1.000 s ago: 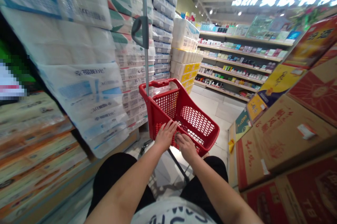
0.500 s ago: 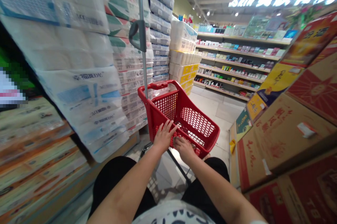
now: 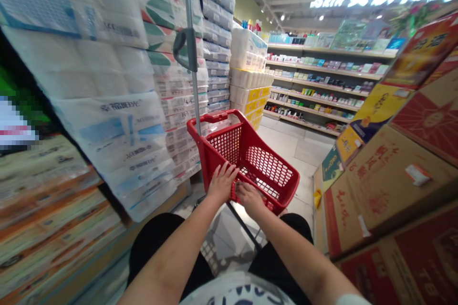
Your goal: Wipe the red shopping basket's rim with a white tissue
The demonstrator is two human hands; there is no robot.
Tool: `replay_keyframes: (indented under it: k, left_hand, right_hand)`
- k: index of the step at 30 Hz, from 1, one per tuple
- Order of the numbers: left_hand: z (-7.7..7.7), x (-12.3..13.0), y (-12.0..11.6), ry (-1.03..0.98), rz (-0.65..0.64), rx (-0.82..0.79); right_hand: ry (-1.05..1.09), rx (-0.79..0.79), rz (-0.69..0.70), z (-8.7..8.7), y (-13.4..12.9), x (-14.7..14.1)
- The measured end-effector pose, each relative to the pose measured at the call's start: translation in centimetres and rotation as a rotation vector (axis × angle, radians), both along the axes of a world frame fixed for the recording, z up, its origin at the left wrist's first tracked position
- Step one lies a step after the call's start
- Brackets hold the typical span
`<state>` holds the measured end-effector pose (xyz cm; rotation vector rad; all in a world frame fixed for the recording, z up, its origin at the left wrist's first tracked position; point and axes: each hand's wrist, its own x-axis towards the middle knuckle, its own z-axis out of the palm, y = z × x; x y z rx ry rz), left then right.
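In front of my knees stands a red plastic shopping basket cart (image 3: 203,154) with perforated walls, its inside visible from above. My left hand (image 3: 222,184) lies on its near side wall, fingers stretched out over the rim. Just to the right, my right hand (image 3: 251,197) is against the same wall with its fingers bent. Something small and greyish shows at those fingertips, too unclear to name. A grey metal pole (image 3: 195,97) with a grey plastic grip (image 3: 193,50) rises at the basket's back left corner.
Packs of tissue rolls (image 3: 118,119) are stacked high on the left. Cardboard cartons (image 3: 386,185) form a pile close on the right. Beyond the tiled floor (image 3: 282,135), shelves (image 3: 318,80) hold many small products. Yellow-and-white packs (image 3: 250,97) stand behind the cart.
My right hand has shifted slightly along the near wall, and its fingers look a little straighter. My left hand stays on the rim, its fingers slightly closer together. The cart has barely moved.
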<state>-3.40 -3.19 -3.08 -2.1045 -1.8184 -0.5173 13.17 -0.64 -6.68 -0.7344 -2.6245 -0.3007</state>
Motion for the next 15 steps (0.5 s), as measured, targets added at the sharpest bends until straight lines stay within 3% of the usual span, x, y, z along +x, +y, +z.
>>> replay_keyframes:
  k: [4,15]
  left_hand:
    - [0.2,-0.2,-0.1,-0.031,0.029,0.001]
    - [-1.0,-0.9,0.0,0.024,0.017,0.043]
  right_hand:
    - [-0.007,0.019,0.047,-0.2,0.2,-0.5]
    - [0.019,0.064,0.011,0.2,0.0,-1.9]
